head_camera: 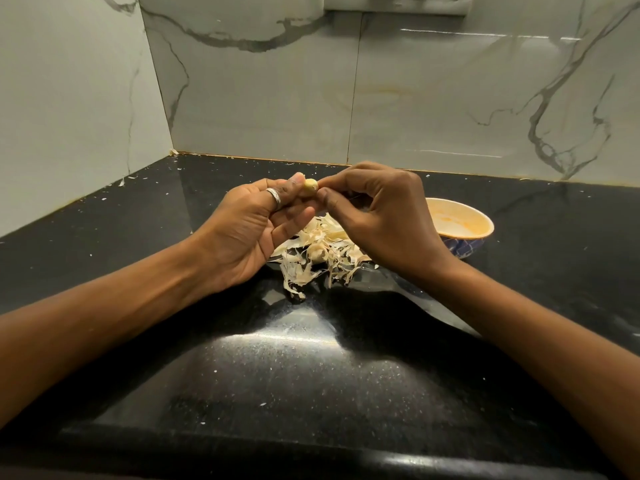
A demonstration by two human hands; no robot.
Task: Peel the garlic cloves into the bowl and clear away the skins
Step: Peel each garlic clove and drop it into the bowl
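Observation:
A pale garlic clove [310,185] is held above the black counter between both hands. My left hand [256,230], with a silver ring on the thumb, pinches it from the left. My right hand [377,216] pinches its right end with thumb and forefinger. Under the hands lies a heap of papery garlic skins [318,258] with at least one unpeeled clove [317,252] in it. Behind my right hand stands a bowl [464,223] with a cream and orange inside and a blue patterned outside; its contents are mostly hidden by my hand.
The black stone counter [311,375] runs to marble-look wall tiles [415,98] at the back and left. Small skin flakes are scattered over the counter, some along the back edge and the left corner [121,181]. A shiny flat sheet [422,303] lies beneath the skins.

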